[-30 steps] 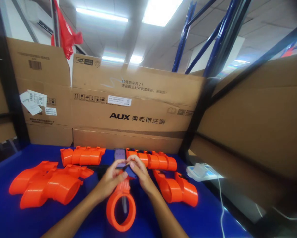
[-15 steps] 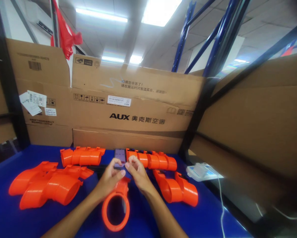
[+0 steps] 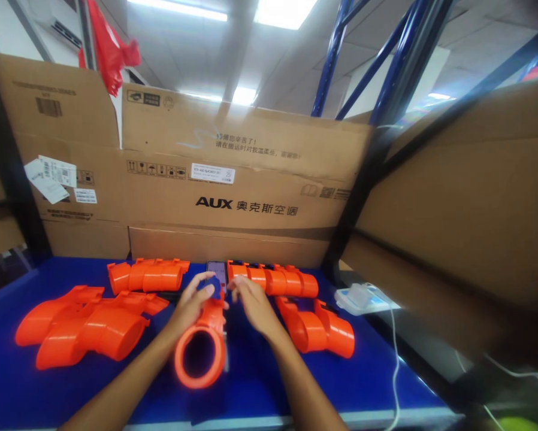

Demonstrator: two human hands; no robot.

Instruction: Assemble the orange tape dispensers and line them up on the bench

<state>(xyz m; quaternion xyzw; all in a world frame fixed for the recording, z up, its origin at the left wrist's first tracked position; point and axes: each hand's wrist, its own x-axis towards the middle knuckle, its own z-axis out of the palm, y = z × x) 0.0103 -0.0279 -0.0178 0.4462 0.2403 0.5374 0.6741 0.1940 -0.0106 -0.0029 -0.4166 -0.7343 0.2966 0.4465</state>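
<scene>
My left hand point(image 3: 193, 306) is wrapped round the upper end of an orange plastic pipe fitting point(image 3: 212, 318), lifted over the table with its round opening towards me. A small dark blue piece point(image 3: 215, 288) shows at the fitting's top, by my left thumb. Just to the right, my right hand point(image 3: 252, 304) has its fingers bent and drawn together, a little apart from the fitting. Whatever those fingertips pinch, if anything, is hidden. Behind the hands a phone point(image 3: 217, 272) with a lit screen stands near the cardboard.
Orange fittings point(image 3: 93, 329) lie grouped on the left of the blue table point(image 3: 161, 395), with another row point(image 3: 145, 276) behind. More fittings with dark pieces point(image 3: 275, 281) stand back right, and two point(image 3: 316, 329) nearer. A white-lidded case point(image 3: 365, 299) and cable point(image 3: 395, 365) are at the right edge.
My left hand has taken the orange fitting up and tilted it, moving it slightly left. The dark blue piece now shows at its top. My right hand has drawn away to the right.
</scene>
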